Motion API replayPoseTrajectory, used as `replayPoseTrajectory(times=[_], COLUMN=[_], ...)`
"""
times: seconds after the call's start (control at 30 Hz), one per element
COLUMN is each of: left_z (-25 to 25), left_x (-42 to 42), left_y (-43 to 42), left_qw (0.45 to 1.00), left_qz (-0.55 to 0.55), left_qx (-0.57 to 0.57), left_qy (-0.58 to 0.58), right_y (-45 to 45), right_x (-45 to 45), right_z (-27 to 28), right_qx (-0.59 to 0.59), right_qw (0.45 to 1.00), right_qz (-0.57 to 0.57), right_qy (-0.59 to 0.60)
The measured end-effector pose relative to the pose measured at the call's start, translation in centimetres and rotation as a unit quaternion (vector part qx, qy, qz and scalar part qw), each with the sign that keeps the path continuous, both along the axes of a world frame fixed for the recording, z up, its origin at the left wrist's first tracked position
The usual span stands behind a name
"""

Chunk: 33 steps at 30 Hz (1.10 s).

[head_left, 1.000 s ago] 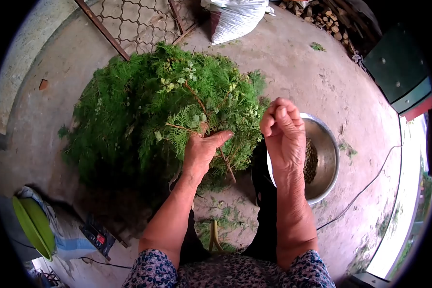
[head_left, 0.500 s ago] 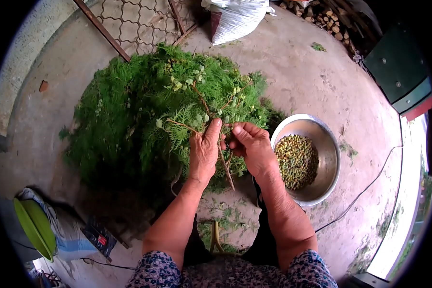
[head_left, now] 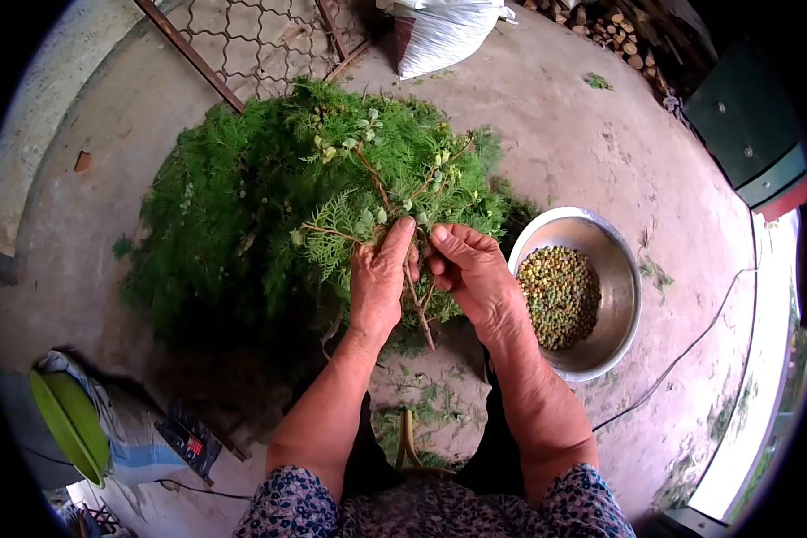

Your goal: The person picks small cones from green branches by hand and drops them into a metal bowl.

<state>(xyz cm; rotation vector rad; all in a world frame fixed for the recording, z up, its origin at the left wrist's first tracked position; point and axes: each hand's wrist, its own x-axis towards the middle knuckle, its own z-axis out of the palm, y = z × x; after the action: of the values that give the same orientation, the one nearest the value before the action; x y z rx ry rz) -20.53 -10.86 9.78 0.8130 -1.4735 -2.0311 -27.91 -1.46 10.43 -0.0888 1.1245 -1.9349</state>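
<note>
My left hand [head_left: 384,280] is closed around a woody conifer branch [head_left: 422,316], thumb on top, its bare cut end pointing down towards me. Beyond the thumb the branch forks into brown twigs with flat green sprays and pale green cones [head_left: 365,218]. Close beside it, my right hand [head_left: 477,276] pinches thumb against fingers among the twigs; what sits in the pinch is hidden. Under and behind both hands spreads a large heap of green conifer branches [head_left: 215,188]. To the right stands a metal basin [head_left: 620,309] holding many small green and yellowish cones [head_left: 560,296].
A white sack [head_left: 444,40] and a rusty wire-mesh frame [head_left: 260,40] lie at the far side. Stacked firewood [head_left: 623,40] is at top right. A green basin [head_left: 67,421] leans at lower left. A thin cable [head_left: 690,359] crosses the concrete floor at right.
The view has shifted slightly. My right thumb and fingers have moved a little at the twigs, staying close to my left hand, which keeps its hold on the branch.
</note>
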Motion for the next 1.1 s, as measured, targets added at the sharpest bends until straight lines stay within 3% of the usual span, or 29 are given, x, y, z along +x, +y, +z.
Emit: replayPoseTrajectory(times=[0.27, 0.33, 0.53, 0.87, 1.0, 1.1], left_z=[-0.5, -0.6, -0.1, -0.1, -0.2, -0.4], left_x=[-0.2, 0.0, 0.1, 0.3, 0.4, 0.4], left_y=[0.3, 0.0, 0.1, -0.8, -0.3, 0.7], left_qw=[0.999, 0.998, 0.996, 0.998, 0.999, 0.995], left_qz=[-0.013, -0.036, -0.012, 0.024, 0.025, 0.029], left_qx=[-0.035, 0.001, 0.058, 0.008, 0.015, -0.058], left_qy=[-0.002, 0.052, 0.071, 0.049, 0.021, -0.077], right_y=[-0.4, -0.2, 0.1, 0.2, 0.6, 0.1], right_x=[0.4, 0.4, 0.0, -0.7, -1.4, -0.2], right_z=[-0.2, -1.0, -0.7, -0.7, -0.6, 0.5], right_qx=[0.038, 0.03, -0.059, -0.174, -0.153, 0.039], right_qw=[0.999, 0.999, 0.997, 0.982, 0.987, 0.981], right_qz=[-0.029, -0.023, -0.019, -0.041, -0.051, -0.103], right_qy=[0.0, 0.005, -0.05, -0.055, -0.015, 0.16])
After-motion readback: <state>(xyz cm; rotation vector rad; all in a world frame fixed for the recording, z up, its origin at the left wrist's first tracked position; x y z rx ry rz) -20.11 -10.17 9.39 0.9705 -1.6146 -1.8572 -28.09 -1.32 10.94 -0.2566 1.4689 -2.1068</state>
